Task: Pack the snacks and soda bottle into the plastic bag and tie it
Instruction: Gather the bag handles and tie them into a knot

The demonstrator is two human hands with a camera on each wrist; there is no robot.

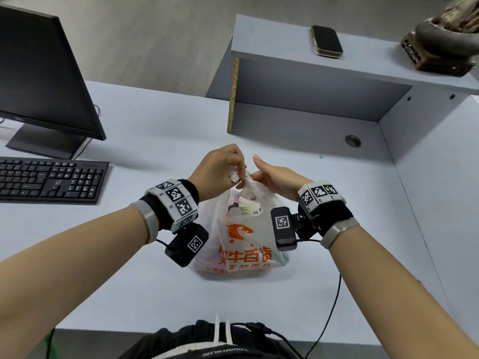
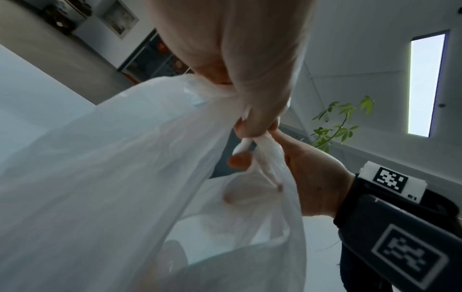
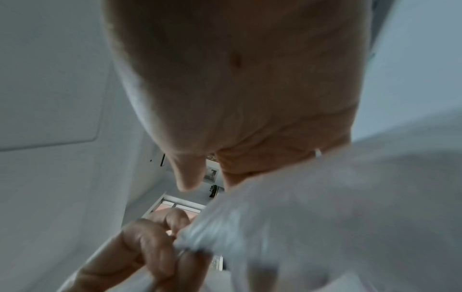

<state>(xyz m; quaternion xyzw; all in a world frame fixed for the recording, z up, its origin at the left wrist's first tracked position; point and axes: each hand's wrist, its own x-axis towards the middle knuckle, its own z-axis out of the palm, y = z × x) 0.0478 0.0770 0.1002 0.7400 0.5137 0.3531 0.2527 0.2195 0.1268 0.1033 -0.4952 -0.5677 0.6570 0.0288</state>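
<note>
A white plastic bag (image 1: 243,237) with orange print stands on the desk (image 1: 160,130) in front of me, and snack packets (image 1: 243,209) show through its top. My left hand (image 1: 220,168) pinches one twisted bag handle (image 1: 234,176). My right hand (image 1: 269,176) grips the other handle (image 1: 250,186), thumb raised. The two handles meet between the hands above the bag. In the left wrist view the left hand (image 2: 252,110) pinches the gathered plastic (image 2: 265,156) while the right hand (image 2: 307,173) holds it from below. The right wrist view is blurred, with bag plastic (image 3: 312,207) filling it. No soda bottle is visible.
A black monitor (image 1: 44,79) and keyboard (image 1: 49,178) sit at the left. A grey raised shelf (image 1: 337,71) at the back carries a phone (image 1: 327,41) and a potted plant (image 1: 448,35). A side panel (image 1: 435,177) walls the right. A cable (image 1: 329,314) runs off the front edge.
</note>
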